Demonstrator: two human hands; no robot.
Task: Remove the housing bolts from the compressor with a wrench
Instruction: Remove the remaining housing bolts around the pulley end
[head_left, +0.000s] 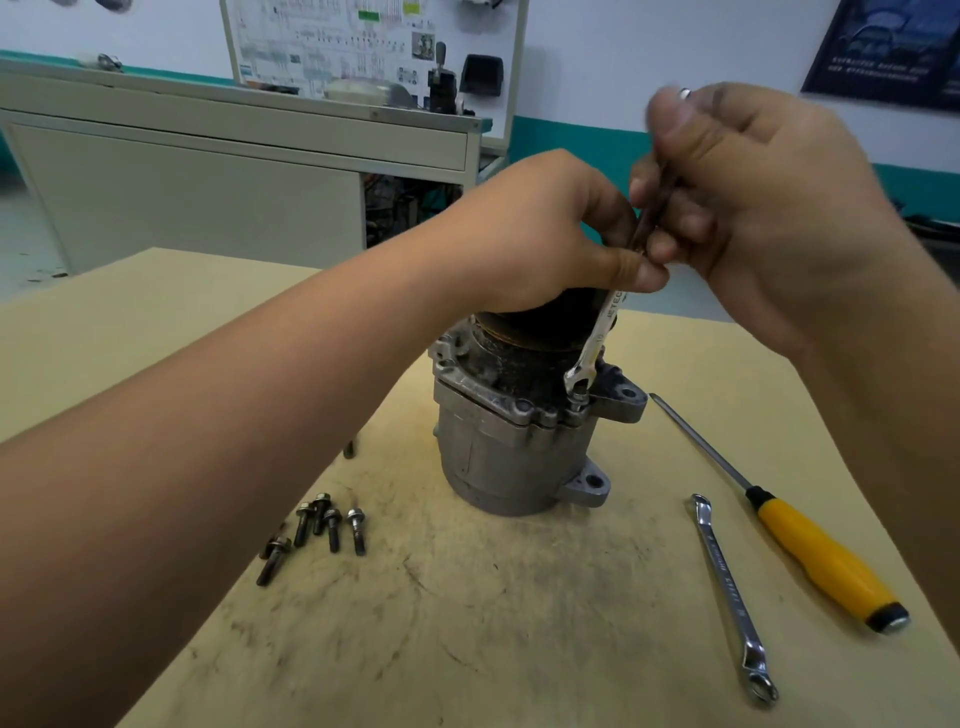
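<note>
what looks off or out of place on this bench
Nothing damaged or spilled. The wrench stands steeply on a bolt head at the compressor flange, not flat. Removed bolts lie loose and scattered on the table, which is smeared with dark grime.

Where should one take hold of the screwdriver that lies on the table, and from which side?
Grip the screwdriver by its thick yellow handle, from above on the right. It lies flat, handle toward the near right, thin shaft pointing toward the compressor.

On the held wrench (597, 343) — "JETEC", remainder hidden.
</note>
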